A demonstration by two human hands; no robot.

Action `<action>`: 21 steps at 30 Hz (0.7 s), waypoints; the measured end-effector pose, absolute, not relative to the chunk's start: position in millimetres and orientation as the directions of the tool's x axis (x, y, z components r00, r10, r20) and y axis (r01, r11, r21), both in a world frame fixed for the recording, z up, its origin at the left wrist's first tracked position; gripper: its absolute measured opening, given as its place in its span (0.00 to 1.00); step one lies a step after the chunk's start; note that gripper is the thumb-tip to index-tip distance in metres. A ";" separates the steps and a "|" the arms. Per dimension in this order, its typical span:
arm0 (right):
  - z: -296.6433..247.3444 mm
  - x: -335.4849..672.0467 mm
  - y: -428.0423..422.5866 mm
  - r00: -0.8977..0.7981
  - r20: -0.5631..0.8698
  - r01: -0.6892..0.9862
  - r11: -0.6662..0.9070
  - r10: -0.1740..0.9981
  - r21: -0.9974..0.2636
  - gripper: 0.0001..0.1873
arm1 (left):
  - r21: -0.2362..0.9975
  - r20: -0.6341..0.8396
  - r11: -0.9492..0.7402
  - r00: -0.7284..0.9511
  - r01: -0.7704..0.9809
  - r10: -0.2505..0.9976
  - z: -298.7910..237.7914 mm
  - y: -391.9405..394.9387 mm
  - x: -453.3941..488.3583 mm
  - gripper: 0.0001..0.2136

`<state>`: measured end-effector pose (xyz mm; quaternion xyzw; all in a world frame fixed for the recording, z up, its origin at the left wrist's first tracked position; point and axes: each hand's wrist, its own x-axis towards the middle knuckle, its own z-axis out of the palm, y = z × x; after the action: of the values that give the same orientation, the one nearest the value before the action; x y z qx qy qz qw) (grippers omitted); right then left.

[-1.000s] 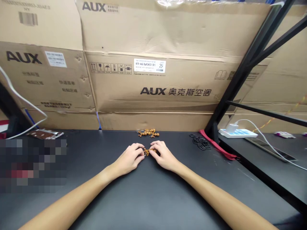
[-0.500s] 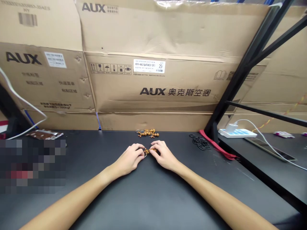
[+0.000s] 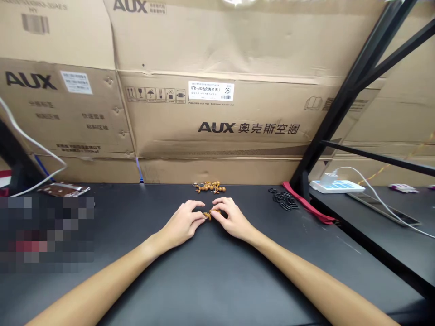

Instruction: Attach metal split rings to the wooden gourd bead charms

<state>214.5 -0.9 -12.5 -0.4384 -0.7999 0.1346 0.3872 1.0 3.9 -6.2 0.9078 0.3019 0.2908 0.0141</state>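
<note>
Between my hands, just above the black table, is a small brown beaded keychain with a pale ring, partly hidden by fingers. My left hand pinches its ring end between thumb and fingers, the index finger raised off it. My right hand grips the beaded end, thumb and fingertips pressed together on it. Farther back, against the cardboard, lies a small pile of similar brown beaded keychains with metal rings. Neither hand touches that pile.
Black rings or clips lie in a heap to the right, near a red strap and a black metal frame. A white power strip and a phone sit beyond it. Cardboard boxes wall the back.
My left index finger has lifted away from the keychain. The keychain has turned slightly between my fingers, and both hands stay in nearly the same place.
</note>
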 end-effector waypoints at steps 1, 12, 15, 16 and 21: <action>-13.5 215.3 0.5 -0.299 0.505 0.618 0.568 0.810 -0.544 0.08 | 0.199 0.520 -0.816 0.647 0.542 0.557 -5.9 3.6 0.9 0.10; -7.4 211.8 -10.9 -0.460 0.482 0.511 0.667 0.745 -0.543 0.06 | 0.220 0.495 -0.805 0.648 0.551 0.579 -3.3 -1.4 2.6 0.11; -5.9 211.0 -12.0 -0.458 0.474 0.503 0.659 0.752 -0.560 0.06 | 0.270 0.481 -0.795 0.639 0.543 0.600 -3.1 -1.2 2.4 0.10; -5.5 211.2 -11.9 -0.451 0.471 0.502 0.652 0.758 -0.568 0.06 | 0.281 0.476 -0.794 0.640 0.539 0.603 -3.0 -1.2 2.2 0.09; -4.7 211.4 -11.5 -0.472 0.458 0.471 0.654 0.754 -0.592 0.07 | 0.252 0.463 -0.812 0.671 0.527 0.579 -2.5 -1.7 1.8 0.07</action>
<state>211.4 -11.5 -4.7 -0.3666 -0.8351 0.1960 0.3602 1.8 -1.7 -2.5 0.9128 0.3029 0.2696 0.0486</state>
